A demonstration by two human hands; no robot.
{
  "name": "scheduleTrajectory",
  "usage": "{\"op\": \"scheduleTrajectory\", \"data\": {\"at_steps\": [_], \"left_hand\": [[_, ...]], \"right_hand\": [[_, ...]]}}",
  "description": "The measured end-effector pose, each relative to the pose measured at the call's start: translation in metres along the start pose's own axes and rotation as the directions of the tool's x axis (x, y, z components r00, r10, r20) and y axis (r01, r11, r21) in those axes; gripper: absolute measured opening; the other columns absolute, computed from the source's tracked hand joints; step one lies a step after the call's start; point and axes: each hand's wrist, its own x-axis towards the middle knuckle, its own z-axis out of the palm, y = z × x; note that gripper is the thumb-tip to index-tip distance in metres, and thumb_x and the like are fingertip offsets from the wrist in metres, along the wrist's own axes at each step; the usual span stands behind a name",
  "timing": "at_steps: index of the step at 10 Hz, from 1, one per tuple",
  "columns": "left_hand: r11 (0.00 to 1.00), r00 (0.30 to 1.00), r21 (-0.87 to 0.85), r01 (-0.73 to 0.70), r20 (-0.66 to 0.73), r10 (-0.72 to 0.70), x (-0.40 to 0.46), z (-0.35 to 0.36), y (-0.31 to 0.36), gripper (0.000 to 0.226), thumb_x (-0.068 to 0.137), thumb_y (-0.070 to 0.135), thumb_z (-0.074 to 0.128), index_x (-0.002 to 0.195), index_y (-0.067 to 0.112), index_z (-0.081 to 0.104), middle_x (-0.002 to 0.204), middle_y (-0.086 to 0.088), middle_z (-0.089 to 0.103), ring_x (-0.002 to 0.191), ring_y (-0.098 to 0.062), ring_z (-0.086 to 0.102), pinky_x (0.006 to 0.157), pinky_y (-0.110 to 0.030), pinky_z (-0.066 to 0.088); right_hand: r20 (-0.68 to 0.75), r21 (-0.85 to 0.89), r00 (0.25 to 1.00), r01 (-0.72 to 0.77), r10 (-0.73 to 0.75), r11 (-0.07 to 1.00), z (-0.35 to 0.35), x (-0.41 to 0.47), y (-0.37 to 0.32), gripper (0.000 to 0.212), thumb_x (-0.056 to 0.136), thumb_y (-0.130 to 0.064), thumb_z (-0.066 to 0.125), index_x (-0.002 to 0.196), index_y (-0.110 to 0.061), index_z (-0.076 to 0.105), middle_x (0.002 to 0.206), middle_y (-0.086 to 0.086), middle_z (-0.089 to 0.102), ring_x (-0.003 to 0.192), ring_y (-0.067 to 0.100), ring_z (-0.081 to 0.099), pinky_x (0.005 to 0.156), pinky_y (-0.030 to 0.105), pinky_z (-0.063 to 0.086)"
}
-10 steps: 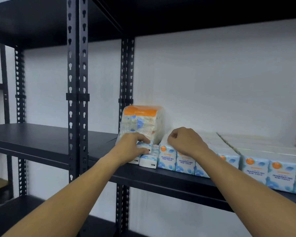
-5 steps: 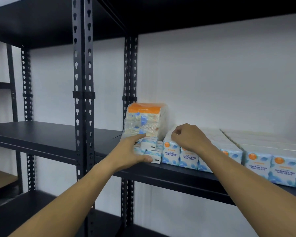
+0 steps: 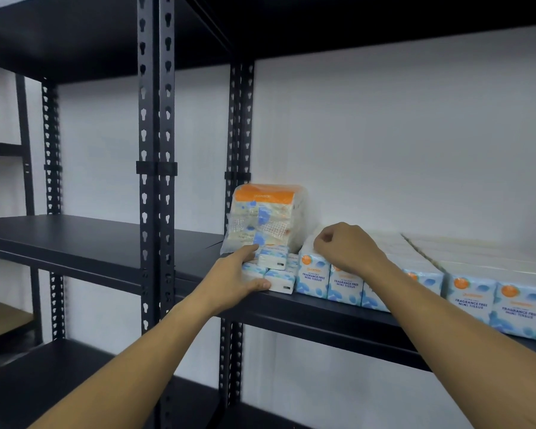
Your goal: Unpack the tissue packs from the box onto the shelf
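On the black shelf (image 3: 322,308) stands a long row of blue-and-white mini tissue packs (image 3: 471,300), running to the right edge. At its left end several small packs (image 3: 277,275) lie flat, and a plastic-wrapped bundle with an orange top (image 3: 268,216) stands behind them. My left hand (image 3: 234,278) grips the flat packs, thumb along their front and index finger on top. My right hand (image 3: 345,246) rests curled on top of the row's leftmost upright packs; what its fingers pinch is hidden. The box is out of view.
Black perforated uprights (image 3: 155,168) stand just left of my left hand. The shelf to the left (image 3: 59,239) is bare. A lower shelf (image 3: 44,382) runs beneath my arms, and an upper shelf board (image 3: 322,23) overhangs. A white wall lies behind.
My left hand has loosened from a curled grip to a flatter hold on the low packs. The right hand stays on the row. The camera has shifted slightly left.
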Motion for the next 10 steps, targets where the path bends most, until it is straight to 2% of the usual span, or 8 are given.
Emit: {"op": "scheduleTrajectory", "data": {"at_steps": [4, 5, 6, 7, 8, 9, 10], "left_hand": [[1.0, 1.0, 0.002, 0.012, 0.001, -0.012, 0.002, 0.001, 0.002, 0.08, 0.08, 0.034, 0.078, 0.148, 0.028, 0.035, 0.145, 0.005, 0.05, 0.131, -0.015, 0.047, 0.103, -0.029, 0.041], [1.0, 1.0, -0.001, 0.007, 0.018, -0.007, 0.002, 0.001, 0.002, 0.08, 0.081, 0.036, 0.076, 0.149, 0.029, 0.034, 0.148, 0.006, 0.046, 0.132, -0.014, 0.046, 0.099, -0.025, 0.041], [1.0, 1.0, 0.002, 0.004, 0.018, -0.004, 0.0, 0.0, 0.005, 0.079, 0.082, 0.041, 0.074, 0.149, 0.03, 0.033, 0.149, 0.006, 0.043, 0.132, -0.014, 0.044, 0.101, -0.026, 0.04], [1.0, 1.0, -0.015, -0.003, 0.005, 0.003, 0.0, -0.003, 0.009, 0.075, 0.086, 0.046, 0.068, 0.149, 0.028, 0.034, 0.15, 0.004, 0.043, 0.134, -0.015, 0.043, 0.105, -0.029, 0.038], [0.999, 1.0, -0.045, -0.028, -0.011, 0.027, 0.0, -0.009, 0.02, 0.064, 0.093, 0.049, 0.056, 0.149, 0.025, 0.037, 0.151, 0.003, 0.042, 0.135, -0.016, 0.043, 0.105, -0.028, 0.035], [0.999, 0.998, -0.002, -0.042, -0.052, 0.042, 0.001, -0.014, 0.03, 0.057, 0.097, 0.05, 0.047, 0.147, 0.022, 0.04, 0.152, 0.001, 0.041, 0.136, -0.018, 0.042, 0.109, -0.033, 0.033], [0.997, 0.993, 0.033, -0.066, -0.101, 0.069, 0.002, -0.018, 0.041, 0.054, 0.099, 0.049, 0.044, 0.145, 0.022, 0.042, 0.151, 0.001, 0.042, 0.137, -0.019, 0.04, 0.113, -0.037, 0.033]], "right_hand": [[0.004, 0.006, 1.0, 0.002, -0.002, 1.0, 0.0, 0.0, 0.0, 0.022, 0.088, -0.032, 0.049, 0.09, -0.026, 0.07, 0.082, -0.006, 0.068, 0.079, 0.019, 0.064, 0.074, 0.036, 0.056], [-0.003, -0.001, 1.0, 0.005, -0.005, 1.0, 0.001, 0.001, 0.001, 0.023, 0.089, -0.032, 0.049, 0.092, -0.025, 0.071, 0.086, -0.006, 0.069, 0.08, 0.018, 0.064, 0.078, 0.038, 0.057], [0.008, -0.014, 1.0, 0.002, -0.002, 1.0, 0.0, 0.0, 0.0, 0.023, 0.089, -0.032, 0.048, 0.091, -0.025, 0.07, 0.084, -0.006, 0.068, 0.079, 0.018, 0.063, 0.075, 0.036, 0.056], [0.015, -0.02, 1.0, 0.011, -0.01, 1.0, -0.001, 0.0, -0.001, 0.022, 0.089, -0.03, 0.049, 0.078, -0.022, 0.066, 0.075, -0.003, 0.065, 0.074, 0.019, 0.062, 0.066, 0.032, 0.051], [0.02, 0.036, 1.0, 0.008, -0.009, 0.999, -0.007, -0.004, -0.005, 0.022, 0.091, -0.029, 0.051, 0.088, -0.018, 0.07, 0.083, -0.002, 0.067, 0.073, 0.018, 0.065, 0.07, 0.033, 0.054], [-0.102, 0.119, 0.994, 0.05, -0.037, 0.992, -0.015, -0.012, -0.006, 0.03, 0.093, -0.027, 0.051, 0.114, -0.019, 0.071, 0.104, 0.001, 0.071, 0.088, 0.019, 0.068, 0.082, 0.037, 0.057], [-0.219, 0.149, 0.974, 0.09, -0.056, 0.985, -0.024, -0.019, -0.007, 0.031, 0.092, -0.023, 0.051, 0.116, -0.02, 0.071, 0.102, -0.002, 0.071, 0.095, 0.017, 0.065, 0.084, 0.035, 0.055]]}}
